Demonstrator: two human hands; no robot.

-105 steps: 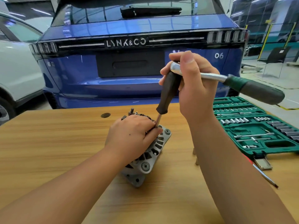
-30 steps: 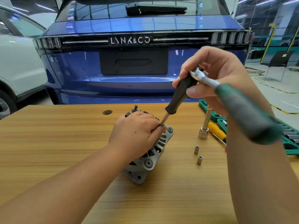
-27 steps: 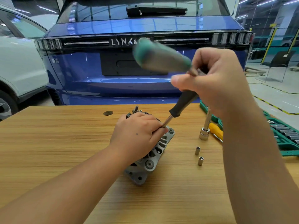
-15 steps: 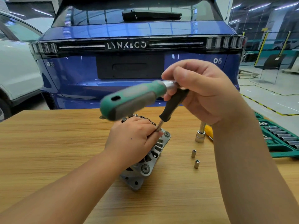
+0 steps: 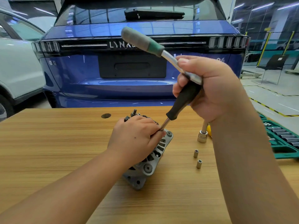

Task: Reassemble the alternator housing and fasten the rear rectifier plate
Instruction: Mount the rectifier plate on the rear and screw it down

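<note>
where legible: "lynk" on tailgate (image 5: 145, 65)

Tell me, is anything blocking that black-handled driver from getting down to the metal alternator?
Nothing visible blocks it. The driver, held by the right hand, runs straight down to the alternator. The left hand rests on the alternator and hides the driver's tip. The loose sockets stand off to the right.

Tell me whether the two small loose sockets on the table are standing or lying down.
Standing. Both small sockets sit on end on the wooden table, open ends facing up, apart from each other and from the alternator.
</note>
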